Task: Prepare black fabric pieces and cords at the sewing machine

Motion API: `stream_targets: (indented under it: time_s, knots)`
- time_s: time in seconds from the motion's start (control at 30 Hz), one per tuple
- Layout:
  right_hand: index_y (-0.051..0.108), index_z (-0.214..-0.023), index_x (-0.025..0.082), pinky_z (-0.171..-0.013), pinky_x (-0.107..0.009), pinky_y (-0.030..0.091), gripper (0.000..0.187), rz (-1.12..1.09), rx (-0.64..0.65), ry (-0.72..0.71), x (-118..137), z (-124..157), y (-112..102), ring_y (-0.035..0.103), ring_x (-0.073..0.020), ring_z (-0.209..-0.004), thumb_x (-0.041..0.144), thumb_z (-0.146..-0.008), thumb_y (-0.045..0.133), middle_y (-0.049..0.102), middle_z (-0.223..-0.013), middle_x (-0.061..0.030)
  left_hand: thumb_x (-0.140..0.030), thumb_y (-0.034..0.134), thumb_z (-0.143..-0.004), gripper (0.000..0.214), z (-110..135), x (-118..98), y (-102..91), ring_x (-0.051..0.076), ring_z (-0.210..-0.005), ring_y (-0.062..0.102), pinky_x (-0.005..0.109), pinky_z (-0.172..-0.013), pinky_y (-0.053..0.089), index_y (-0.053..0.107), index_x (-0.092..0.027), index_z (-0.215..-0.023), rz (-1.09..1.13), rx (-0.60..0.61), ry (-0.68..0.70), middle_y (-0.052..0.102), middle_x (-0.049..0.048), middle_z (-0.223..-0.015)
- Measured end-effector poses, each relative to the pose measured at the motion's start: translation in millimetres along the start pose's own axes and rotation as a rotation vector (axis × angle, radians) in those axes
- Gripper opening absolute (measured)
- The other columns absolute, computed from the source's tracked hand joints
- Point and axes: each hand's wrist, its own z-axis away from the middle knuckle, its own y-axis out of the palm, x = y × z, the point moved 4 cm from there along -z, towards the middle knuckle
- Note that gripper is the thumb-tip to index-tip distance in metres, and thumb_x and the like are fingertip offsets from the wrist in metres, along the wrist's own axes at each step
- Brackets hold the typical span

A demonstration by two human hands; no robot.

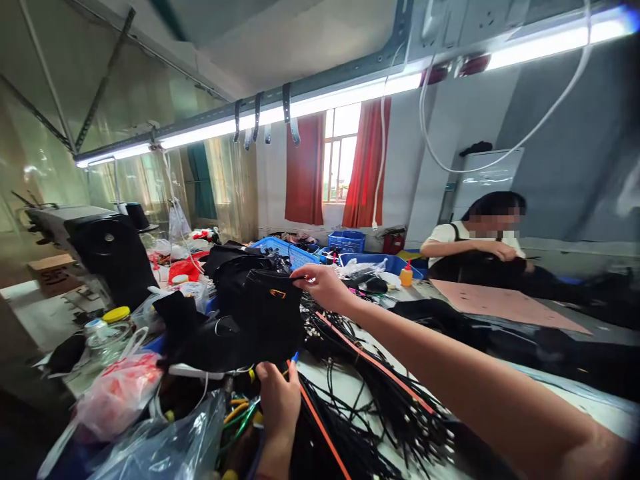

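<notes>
A black fabric bag [274,323] with a small orange-gold emblem near its top edge is held up in front of me. My right hand [320,287] pinches the bag's upper right corner between thumb and fingers. Below, my left hand [280,397] grips at the bag's bottom edge, its fingertips partly hidden. A blue tip [295,358] shows beside the left thumb; what it belongs to I cannot make out. Bundles of black cords [400,393] with light ends lie under and beside my right forearm, with orange strips [375,360] among them.
Left stand a black machine [107,253], a yellow-lidded jar [117,320] and plastic bags [120,393]. A blue basket [287,252] and orange bottle [406,273] are behind. At right, a co-worker [475,243] handles black material near a pink sheet [500,305]. A lamp rail [350,93] hangs overhead.
</notes>
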Motion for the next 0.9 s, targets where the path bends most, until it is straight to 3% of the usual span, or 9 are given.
stream_targets:
  time_s: [0.17, 0.37, 0.43, 0.5, 0.57, 0.63, 0.77, 0.83, 0.9]
  knots:
    - [0.073, -0.093, 0.020, -0.087, -0.031, 0.044, 0.020, 0.147, -0.110, 0.027, 12, 37, -49, 0.061, -0.0188, -0.093, 0.010, -0.083, 0.059, 0.069, -0.100, -0.0040, -0.041, 0.050, -0.089, 0.074, -2, 6, -9.6, 0.039, -0.109, 0.059, 0.050, -0.080, 0.054, 0.020, -0.003, -0.145, -0.026, -0.001, -0.107, 0.047, 0.0287, -0.122]
    - [0.074, -0.086, 0.020, -0.081, -0.029, 0.045, 0.022, 0.218, -0.037, 0.213, -34, 108, -45, 0.063, -0.0191, -0.086, 0.006, -0.076, 0.060, 0.070, -0.091, -0.0035, -0.037, 0.056, -0.083, 0.084, -5, 8, -32.1, 0.043, -0.116, 0.053, 0.059, -0.085, 0.050, 0.013, -0.008, -0.149, -0.071, -0.076, -0.061, 0.039, 0.0291, -0.134]
    - [0.074, -0.079, 0.018, -0.073, -0.028, 0.046, 0.021, 0.230, -0.023, 0.326, -62, 126, -42, 0.064, -0.0191, -0.078, 0.003, -0.072, 0.061, 0.071, -0.080, -0.0031, -0.028, 0.054, -0.082, 0.079, -3, -1, -40.4, 0.044, -0.130, 0.041, 0.061, -0.100, 0.041, 0.015, -0.011, -0.149, -0.055, -0.167, 0.047, 0.028, 0.0273, -0.146]
    - [0.073, -0.079, 0.016, -0.069, -0.028, 0.047, 0.020, 0.235, -0.034, 0.410, -84, 138, -45, 0.064, -0.0194, -0.074, 0.003, -0.071, 0.060, 0.071, -0.077, -0.0038, -0.020, 0.046, -0.087, 0.070, 4, -21, -41.8, 0.036, -0.137, 0.035, 0.054, -0.109, 0.034, 0.016, -0.017, -0.150, 0.031, -0.227, 0.304, 0.031, 0.0206, -0.149]
    - [0.073, -0.085, 0.016, -0.072, -0.028, 0.046, 0.021, 0.230, -0.062, 0.445, -94, 145, -51, 0.064, -0.0201, -0.079, 0.006, -0.075, 0.058, 0.072, -0.083, -0.0054, -0.020, 0.044, -0.088, 0.070, 18, -49, -29.6, 0.029, -0.138, 0.036, 0.047, -0.110, 0.036, 0.012, -0.022, -0.151, 0.082, -0.122, 0.601, 0.036, 0.0157, -0.149]
    - [0.073, -0.089, 0.016, -0.075, -0.029, 0.046, 0.021, 0.205, -0.057, 0.453, -97, 150, -55, 0.064, -0.0201, -0.084, 0.007, -0.076, 0.058, 0.072, -0.088, -0.0049, -0.028, 0.058, -0.081, 0.086, 31, -70, -5.4, 0.033, -0.141, 0.030, 0.052, -0.110, 0.033, 0.010, -0.021, -0.151, -0.015, 0.104, 0.715, 0.029, 0.0157, -0.154]
    - [0.073, -0.081, 0.019, -0.074, -0.028, 0.048, 0.014, 0.090, 0.071, 0.519, -113, 151, -59, 0.065, -0.0168, -0.077, 0.008, -0.073, 0.069, 0.071, -0.078, 0.0008, -0.036, 0.074, -0.057, 0.115, 40, -79, 37.4, 0.044, -0.138, 0.028, 0.060, -0.107, 0.027, 0.013, -0.011, -0.151, -0.293, 0.382, 0.517, 0.023, 0.0245, -0.155]
    - [0.070, -0.085, 0.016, -0.070, -0.028, 0.052, 0.005, 0.037, 0.081, 0.627, -139, 142, -68, 0.064, -0.0141, -0.070, 0.016, -0.080, 0.069, 0.069, -0.076, 0.0011, -0.037, 0.069, -0.063, 0.109, 37, -73, 47.1, 0.039, -0.135, 0.034, 0.054, -0.103, 0.033, 0.011, -0.009, -0.151, -0.314, 0.408, 0.474, 0.034, 0.0241, -0.151]
    - [0.066, -0.097, 0.013, -0.066, -0.030, 0.055, 0.015, 0.008, 0.012, 0.772, -177, 129, -84, 0.064, -0.0129, -0.070, 0.027, -0.091, 0.062, 0.067, -0.084, -0.0009, -0.039, 0.061, -0.072, 0.100, 32, -66, 51.7, 0.035, -0.132, 0.038, 0.051, -0.098, 0.037, 0.007, -0.010, -0.152, -0.299, 0.379, 0.489, 0.042, 0.0211, -0.146]
